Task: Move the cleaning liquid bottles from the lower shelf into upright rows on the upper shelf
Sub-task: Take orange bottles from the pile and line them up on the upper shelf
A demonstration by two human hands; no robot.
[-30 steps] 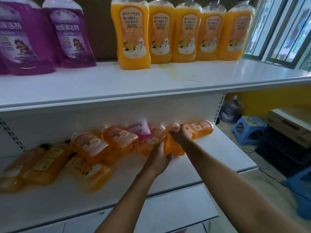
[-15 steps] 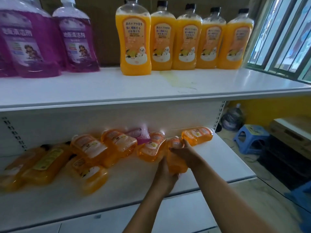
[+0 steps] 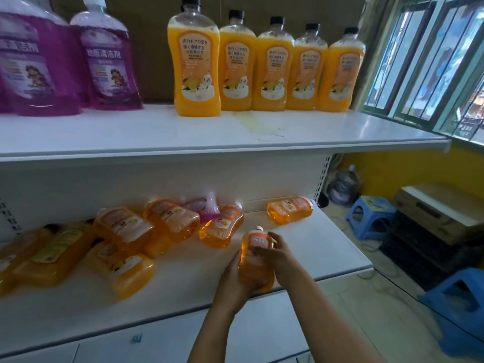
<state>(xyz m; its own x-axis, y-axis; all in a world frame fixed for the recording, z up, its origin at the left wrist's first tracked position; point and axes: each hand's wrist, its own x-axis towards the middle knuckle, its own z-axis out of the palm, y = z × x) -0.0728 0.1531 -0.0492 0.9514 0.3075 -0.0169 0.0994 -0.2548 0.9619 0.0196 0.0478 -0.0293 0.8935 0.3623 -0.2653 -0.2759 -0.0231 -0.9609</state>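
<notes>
White lower shelf (image 3: 301,247), bare w/ front edge just right of fingers. Left hand (image 3: 235,280) & right hand (image 3: 275,254) both wrap 1 orange bottle (image 3: 255,260). Upper shelf (image 3: 131,134) above.

I have one view only, the head camera, wide-angle, so nothing is shared with a second view. It looks forward and down from standing height, facing the shelving square-on. The upper shelf (image 3: 183,137) crosses the top half; the lower shelf (image 3: 327,247) sits close below. Both forearms enter from the bottom edge. Floor and window (image 3: 429,64) fill the right margin
</notes>
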